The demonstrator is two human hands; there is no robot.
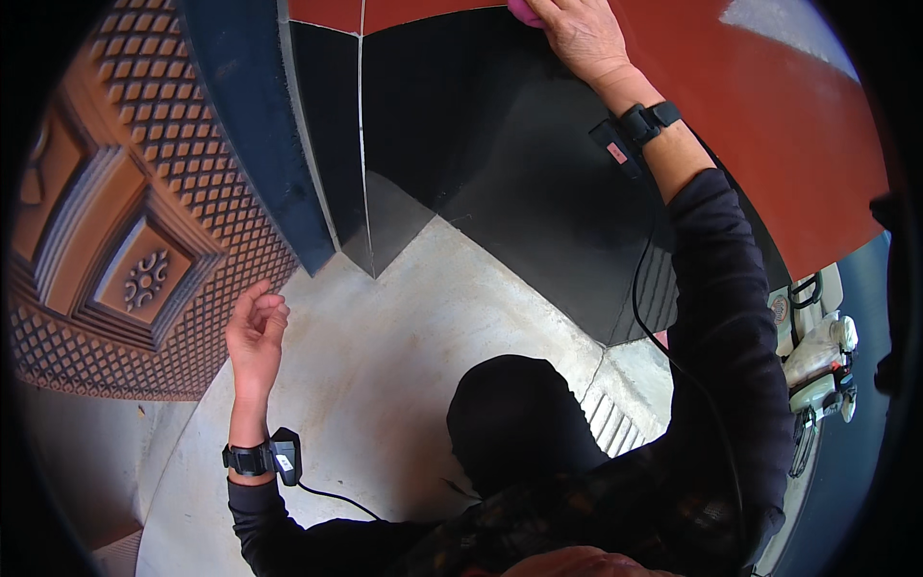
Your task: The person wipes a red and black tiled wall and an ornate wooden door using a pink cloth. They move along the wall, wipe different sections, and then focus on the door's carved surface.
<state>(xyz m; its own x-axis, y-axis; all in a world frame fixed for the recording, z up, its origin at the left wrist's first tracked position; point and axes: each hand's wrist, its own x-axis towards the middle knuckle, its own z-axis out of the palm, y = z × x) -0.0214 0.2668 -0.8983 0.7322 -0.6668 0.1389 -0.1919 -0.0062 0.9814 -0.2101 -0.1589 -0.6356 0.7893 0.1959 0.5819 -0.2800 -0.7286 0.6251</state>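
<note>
My right hand (pixel 585 40) reaches to the top of the view and grips a pink cloth (pixel 526 13), only part of which shows. The cloth lies at the edge where a glossy red wall panel (pixel 764 144) meets a black lower panel (pixel 519 144). My left hand (pixel 259 324) hangs in the air at the left, its fingers loosely curled and holding nothing. Behind it is a brown, embossed door (pixel 209 173) with a lattice pattern. Each wrist wears a black strap with a small device and cable.
A dark blue door frame (pixel 252 130) stands beside the black panel. Pale concrete floor (pixel 346 389) lies below, with a grooved strip (pixel 613 425) near my body. At the far right is a parked scooter (pixel 822 368), partly hidden.
</note>
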